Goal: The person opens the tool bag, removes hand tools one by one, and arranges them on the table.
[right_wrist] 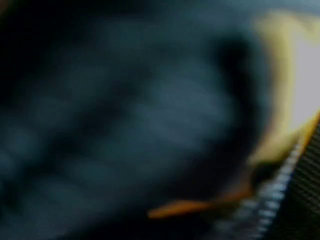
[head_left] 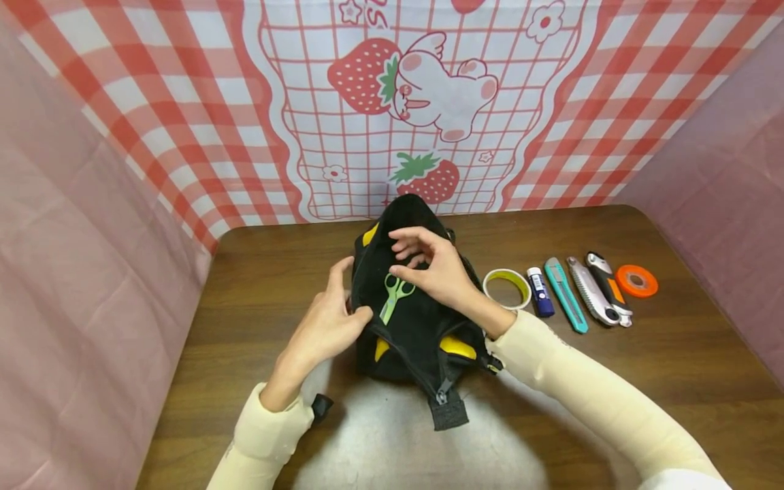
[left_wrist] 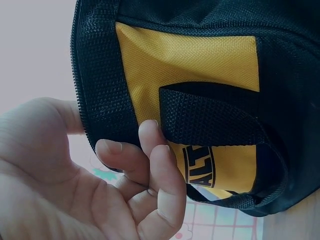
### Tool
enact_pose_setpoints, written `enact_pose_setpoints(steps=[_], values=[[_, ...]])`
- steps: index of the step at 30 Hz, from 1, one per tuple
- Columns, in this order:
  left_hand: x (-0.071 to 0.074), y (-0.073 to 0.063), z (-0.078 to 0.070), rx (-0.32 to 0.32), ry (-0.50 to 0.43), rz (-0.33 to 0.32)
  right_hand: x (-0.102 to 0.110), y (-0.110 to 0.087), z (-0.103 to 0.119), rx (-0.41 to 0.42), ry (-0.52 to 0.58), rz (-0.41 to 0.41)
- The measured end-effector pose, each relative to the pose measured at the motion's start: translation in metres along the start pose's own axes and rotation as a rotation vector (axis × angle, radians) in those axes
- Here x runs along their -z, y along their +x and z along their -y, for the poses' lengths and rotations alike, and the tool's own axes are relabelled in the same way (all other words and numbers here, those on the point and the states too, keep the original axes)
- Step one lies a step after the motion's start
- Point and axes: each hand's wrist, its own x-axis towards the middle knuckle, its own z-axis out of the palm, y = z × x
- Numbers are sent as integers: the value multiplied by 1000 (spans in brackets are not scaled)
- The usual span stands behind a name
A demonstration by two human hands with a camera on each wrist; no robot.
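Observation:
A black bag with yellow panels (head_left: 407, 350) sits on the table with its zippered mouth spread wide. My left hand (head_left: 331, 316) pinches the left rim; in the left wrist view the thumb goes behind the zipper edge (left_wrist: 77, 75) and the fingers curl on the outside, near a black strap loop (left_wrist: 215, 115). Inside the bag lies a pair of light green scissors (head_left: 390, 301), handles toward the back. Over the opening hovers my right hand (head_left: 437, 269), fingers loosely bent, its thumb close to the scissor handles. Dark blurred fabric (right_wrist: 125, 125) fills most of the right wrist view.
Right of the bag, a tape roll (head_left: 486, 286), glue stick (head_left: 540, 292), teal utility knife (head_left: 565, 295), silver utility knife (head_left: 591, 289), black-and-orange folding tool (head_left: 606, 279) and orange tape roll (head_left: 637, 281) lie in a row. Patterned cloth (head_left: 214, 136) hangs behind the wooden table (head_left: 257, 286).

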Motion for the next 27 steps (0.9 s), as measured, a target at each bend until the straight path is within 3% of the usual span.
enact_pose_setpoints(steps=[20,27], values=[[0,1,3,12,-1,7,-17,-12,-39,-174,-243,128],[1,1,2,0,3,3,-20,-13,-48,-192,-283,124]])
